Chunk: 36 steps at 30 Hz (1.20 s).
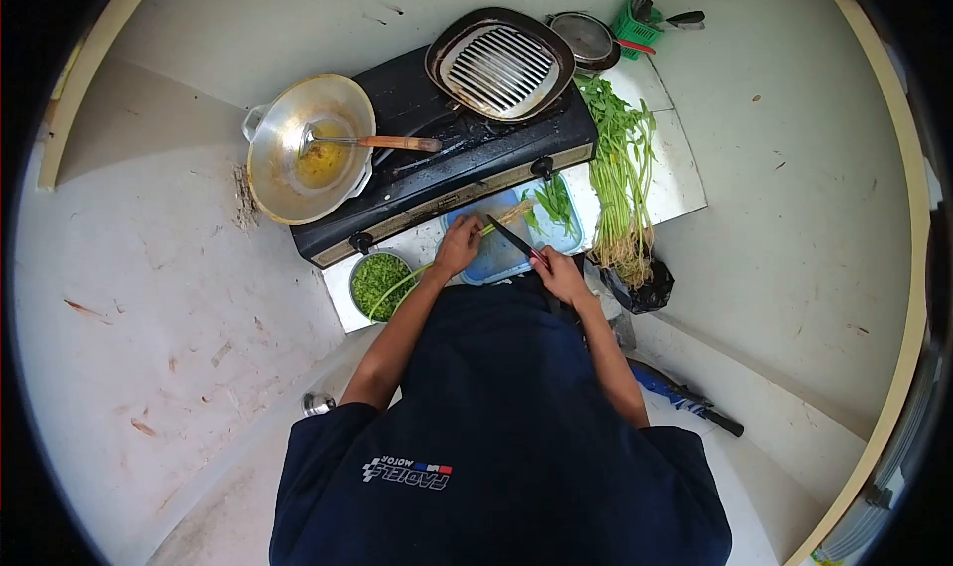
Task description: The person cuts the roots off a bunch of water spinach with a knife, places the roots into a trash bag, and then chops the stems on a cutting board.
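Stems of a green vegetable lie across the blue cutting board below the black stove, pinned under my left hand, fingers curled down on them, just left of the blade. My right hand is wrapped tight around the knife handle, blade angled up-left onto the stems. White print on my dark shirt reads "FADIELS MOTOR", seen inverted; pale floor.

Bright, even daylight over my bench, soft short shadows under the wok, mild glare on its metal and on the grill pan, heavy fisheye bending at the edges, black vignette corners, centre sharp, rim slightly smeared.
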Motion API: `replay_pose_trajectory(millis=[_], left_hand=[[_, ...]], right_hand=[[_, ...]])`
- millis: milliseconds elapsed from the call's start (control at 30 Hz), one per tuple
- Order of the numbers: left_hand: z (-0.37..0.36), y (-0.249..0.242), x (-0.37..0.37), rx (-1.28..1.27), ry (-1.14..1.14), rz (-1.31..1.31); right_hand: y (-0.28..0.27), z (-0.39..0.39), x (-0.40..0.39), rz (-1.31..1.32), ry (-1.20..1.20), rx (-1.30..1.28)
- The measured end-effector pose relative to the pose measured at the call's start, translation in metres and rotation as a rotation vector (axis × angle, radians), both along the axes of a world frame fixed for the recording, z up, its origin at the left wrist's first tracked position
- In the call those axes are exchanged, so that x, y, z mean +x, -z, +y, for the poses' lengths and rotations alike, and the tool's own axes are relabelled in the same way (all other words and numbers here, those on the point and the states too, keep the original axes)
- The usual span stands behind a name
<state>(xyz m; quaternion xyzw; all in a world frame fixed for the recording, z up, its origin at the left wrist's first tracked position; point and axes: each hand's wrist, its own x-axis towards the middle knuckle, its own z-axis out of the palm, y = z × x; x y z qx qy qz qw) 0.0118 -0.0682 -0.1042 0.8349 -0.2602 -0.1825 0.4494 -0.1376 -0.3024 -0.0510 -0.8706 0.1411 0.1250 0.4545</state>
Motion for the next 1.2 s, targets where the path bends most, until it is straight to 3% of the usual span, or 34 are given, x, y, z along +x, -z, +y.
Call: replay_pose_trajectory(millis=[367, 567, 867, 1200], left_hand=[[0.005, 0.018, 0.005, -0.027, -0.022, 0.011], [0.005, 0.002, 0.001, -0.019, -0.012, 0.006], [0.007, -0.002, -0.003, 0.147, 0.006, -0.035], [0.006, -0.002, -0.004, 0.138, -0.019, -0.013]], right_hand=[[0.030, 0.011, 0.000, -0.084, 0.010, -0.147], [0.041, 0.009, -0.005, -0.112, -0.013, -0.154], [0.032, 0.024, -0.005, -0.023, -0.053, -0.190], [0.024, 0.027, -0.005, 0.024, -0.067, -0.262]])
